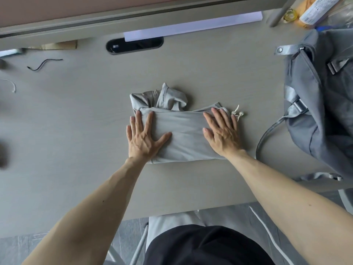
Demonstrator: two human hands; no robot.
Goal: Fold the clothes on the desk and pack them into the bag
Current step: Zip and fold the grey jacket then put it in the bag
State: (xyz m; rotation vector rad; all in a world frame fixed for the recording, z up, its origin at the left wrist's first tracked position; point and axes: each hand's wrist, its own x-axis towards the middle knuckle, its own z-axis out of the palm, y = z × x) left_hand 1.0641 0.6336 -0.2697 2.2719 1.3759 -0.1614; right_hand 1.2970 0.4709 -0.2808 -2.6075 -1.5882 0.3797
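- Step: folding, near its end. Light grey folded fabric garment [183, 131] lies mid-desk on the pale grey wooden desk [76, 131].
- Left hand [144, 137] and right hand [221, 134]: flat, fingers spread, pressing the bundle's ends; neither grips anything.
- Long axis runs left–right; bunched fabric sticks out at the far edge, cream drawstring ends [236, 112] point right.
- Next, by my judgement: tuck bunched part, lift, carry to dark grey fabric backpack [321, 104], near on the right.

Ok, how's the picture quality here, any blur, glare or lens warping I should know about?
Head view: left hand, right hand and the grey garment are sharp; the far left edge smears into dark blur; the pale strip at the back is blown out; the desk edges bow from the wide lens; shadows are soft.
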